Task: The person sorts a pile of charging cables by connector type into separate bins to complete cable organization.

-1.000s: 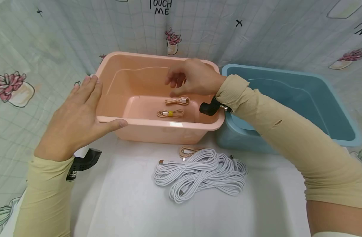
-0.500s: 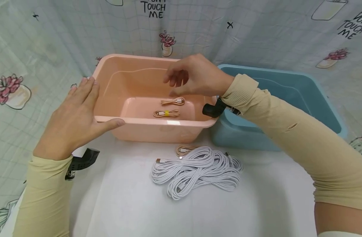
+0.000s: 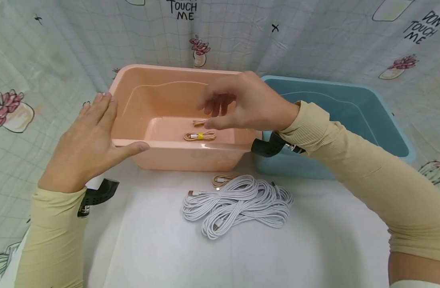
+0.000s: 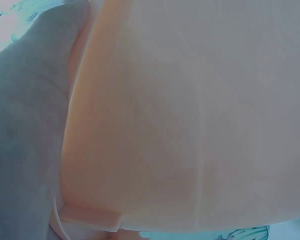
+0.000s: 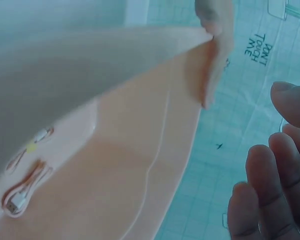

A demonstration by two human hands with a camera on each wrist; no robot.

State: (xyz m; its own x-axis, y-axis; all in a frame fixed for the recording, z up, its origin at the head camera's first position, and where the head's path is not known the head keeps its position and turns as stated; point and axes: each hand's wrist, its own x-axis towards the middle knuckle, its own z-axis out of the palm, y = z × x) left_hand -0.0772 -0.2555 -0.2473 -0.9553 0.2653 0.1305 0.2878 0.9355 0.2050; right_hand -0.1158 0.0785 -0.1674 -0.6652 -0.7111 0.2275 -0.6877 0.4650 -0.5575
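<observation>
My left hand (image 3: 85, 142) rests on the left end of the peach plastic bin (image 3: 184, 158), fingers straight and thumb along the front rim. In the left wrist view, the bin's wall (image 4: 140, 125) fills most of the picture. Above the bin's right side hovers my right hand (image 3: 247, 104), fingers loosely bent and holding nothing. On the bin floor lie two coiled beige charging cables: one with a yellow tie (image 3: 200, 136), the other (image 3: 198, 123) partly hidden behind my right hand. The right wrist view shows a cable's connector (image 5: 16, 204) and my right fingers (image 5: 265, 175) apart from everything.
A blue bin (image 3: 295, 168) stands against the right of the peach one. On the white table (image 3: 177, 256) in front, several bundled white cables (image 3: 238, 208) lie in a heap, with another coiled beige cable (image 3: 220, 180) partly under them. A patterned curtain (image 3: 234, 44) hangs behind.
My right hand has drawn slightly right and toward me, covering part of the rear beige cable. The head view has shifted a little. My left hand stays on the rim.
</observation>
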